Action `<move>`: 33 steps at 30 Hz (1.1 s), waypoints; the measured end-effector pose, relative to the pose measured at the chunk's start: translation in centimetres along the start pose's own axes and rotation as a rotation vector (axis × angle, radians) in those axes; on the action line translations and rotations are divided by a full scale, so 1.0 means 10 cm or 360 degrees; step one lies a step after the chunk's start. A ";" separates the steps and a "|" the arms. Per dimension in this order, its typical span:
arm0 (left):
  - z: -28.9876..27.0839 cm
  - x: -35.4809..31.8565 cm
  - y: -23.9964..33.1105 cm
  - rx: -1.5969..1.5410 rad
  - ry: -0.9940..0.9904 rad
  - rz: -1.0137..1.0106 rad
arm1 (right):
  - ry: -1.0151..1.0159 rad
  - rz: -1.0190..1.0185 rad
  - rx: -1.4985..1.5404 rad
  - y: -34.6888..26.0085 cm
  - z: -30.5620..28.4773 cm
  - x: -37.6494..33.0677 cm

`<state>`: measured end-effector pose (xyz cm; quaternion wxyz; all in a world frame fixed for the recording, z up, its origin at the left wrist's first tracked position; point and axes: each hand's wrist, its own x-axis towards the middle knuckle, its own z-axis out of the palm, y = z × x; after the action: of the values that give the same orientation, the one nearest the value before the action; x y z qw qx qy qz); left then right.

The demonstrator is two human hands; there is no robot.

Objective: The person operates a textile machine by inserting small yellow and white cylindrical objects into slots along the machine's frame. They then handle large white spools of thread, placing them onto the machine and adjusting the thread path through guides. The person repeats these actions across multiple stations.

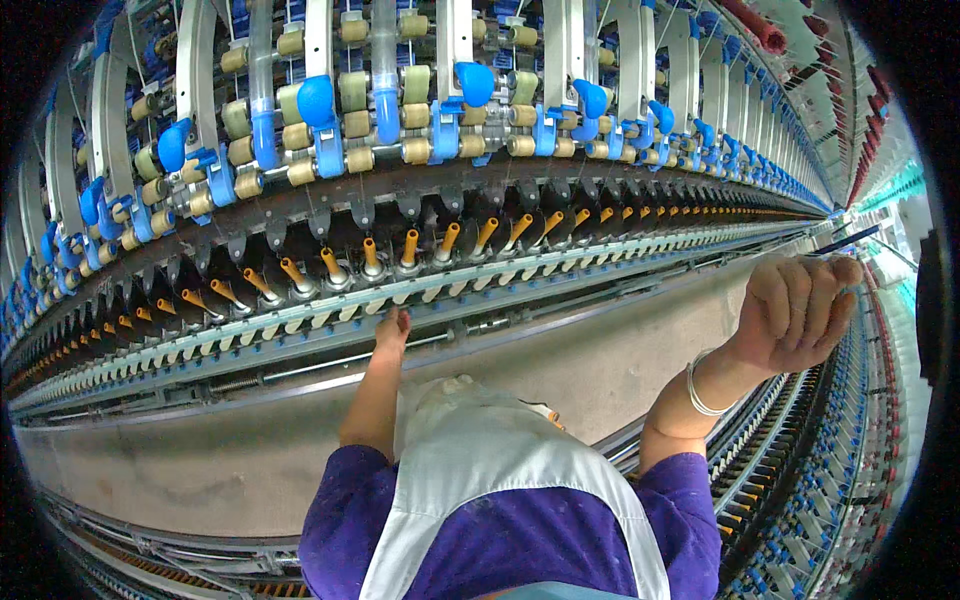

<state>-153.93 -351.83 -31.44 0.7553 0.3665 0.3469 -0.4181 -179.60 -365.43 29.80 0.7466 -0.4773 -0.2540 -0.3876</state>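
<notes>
My left hand (393,328) reaches to the front rail (340,300) of a long spinning machine, its small visible fingers drawn together at the rail's lower edge. What they hold, if anything, cannot be made out. Just beyond stands a row of spindles with orange-yellow bobbin tubes (411,247), most of them leaning in the wide view. My right hand (800,312) is raised well off to the right, close to the camera, with its fingers curled inward; anything inside them is hidden. A dark thin rod (850,241) shows behind its fingertips, and I cannot tell whether the hand touches it.
Above the spindles run drafting rollers (358,124) with blue-tipped arms (316,100). A second machine (790,480) stands behind me on the right, across the narrow aisle floor (200,465). Red bobbins (768,38) hang at the upper right. My pale apron (480,430) reaches near the rail.
</notes>
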 end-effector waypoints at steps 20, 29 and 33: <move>0.27 0.48 -0.10 0.0093 0.0014 0.0134 | -0.0232 -0.0026 -0.0364 0.25 0.45 0.14; 0.25 0.61 -0.09 0.0124 0.0053 0.0093 | -0.0285 0.0093 -0.0347 0.34 0.53 0.23; 0.31 0.50 -0.09 0.0107 0.0140 0.0062 | -0.0189 0.0408 -0.0258 0.49 0.64 0.60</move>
<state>-151.98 -356.69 -34.33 0.7346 0.4163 0.3584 -0.3983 -172.19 -360.41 34.48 0.7326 -0.5866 -0.2024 -0.2795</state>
